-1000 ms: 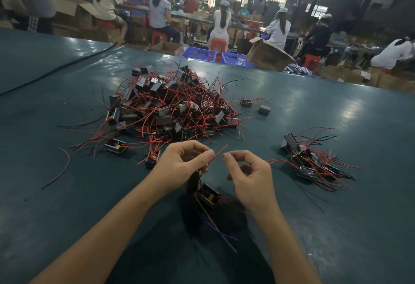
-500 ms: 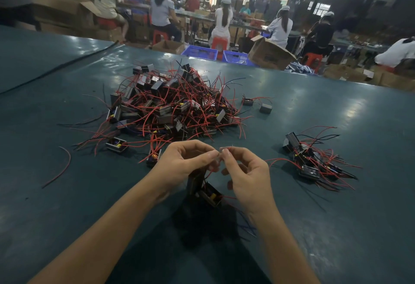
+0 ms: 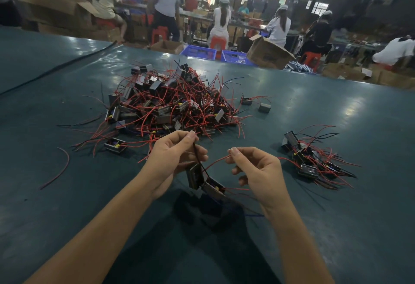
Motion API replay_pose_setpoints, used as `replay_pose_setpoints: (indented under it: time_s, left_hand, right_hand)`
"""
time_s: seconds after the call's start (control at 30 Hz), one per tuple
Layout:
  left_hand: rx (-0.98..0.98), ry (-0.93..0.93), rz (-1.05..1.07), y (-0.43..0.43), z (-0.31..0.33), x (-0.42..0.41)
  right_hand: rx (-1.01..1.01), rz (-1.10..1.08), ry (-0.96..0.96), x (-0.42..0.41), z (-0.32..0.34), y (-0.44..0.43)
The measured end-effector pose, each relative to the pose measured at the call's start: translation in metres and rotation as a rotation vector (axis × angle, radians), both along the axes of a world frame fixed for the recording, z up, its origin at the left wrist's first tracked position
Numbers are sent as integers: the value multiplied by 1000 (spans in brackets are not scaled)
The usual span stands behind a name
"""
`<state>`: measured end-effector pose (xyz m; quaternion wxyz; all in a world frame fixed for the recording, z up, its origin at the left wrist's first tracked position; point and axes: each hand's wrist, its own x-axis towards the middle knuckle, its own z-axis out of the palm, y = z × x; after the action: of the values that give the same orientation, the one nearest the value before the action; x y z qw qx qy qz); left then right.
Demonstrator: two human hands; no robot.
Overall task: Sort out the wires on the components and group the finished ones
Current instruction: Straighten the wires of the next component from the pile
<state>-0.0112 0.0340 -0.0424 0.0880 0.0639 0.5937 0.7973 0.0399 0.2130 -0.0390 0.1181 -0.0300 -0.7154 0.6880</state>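
Note:
Two small black box-shaped components [image 3: 203, 181] with red and dark wires hang just above the green table between my hands. My left hand [image 3: 174, 159] pinches a dark wire [image 3: 198, 158] that runs down to them. My right hand [image 3: 256, 171] pinches the end of a red wire [image 3: 216, 161] that curves back to the same components. A big tangled heap of components with red wires [image 3: 170, 106] lies beyond my hands. A smaller group of components [image 3: 312, 160] lies to the right.
A loose red wire [image 3: 59, 169] lies at the left on the green table [image 3: 336, 216]. Two stray components [image 3: 256, 104] sit right of the heap. Past the far edge are blue crates [image 3: 215, 53], cardboard boxes and seated people.
My hands, fingertips together half a second ago, have drawn apart. The left now holds a dark wire up; the right pulls a red wire out to the right.

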Motion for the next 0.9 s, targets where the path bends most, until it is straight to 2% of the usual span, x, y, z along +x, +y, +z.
replay_pose_setpoints:
  time_s: [0.2, 0.37, 0.47, 0.57, 0.73, 0.83, 0.9]
  left_hand:
    - [0, -23, -20, 3, 0, 2]
    - [64, -67, -23, 7, -3, 3]
    - [119, -130, -18, 8, -5, 3]
    - [57, -91, 35, 11, -8, 1]
    - [-287, 175, 180, 10, -16, 0]
    - [-524, 485, 322, 7, -17, 3]
    - [-603, 700, 333, 5, -14, 5]
  right_hand:
    - [-86, 221, -100, 5, 3, 4]
    - [33, 43, 5, 0, -5, -6]
    - [65, 7, 61, -1, -8, -11]
    - [92, -14, 91, -2, -9, -12]
    - [112, -80, 51, -5, -13, -9]
    - [55, -102, 9, -6, -15, -6]
    - [20, -111, -23, -6, -15, -5]
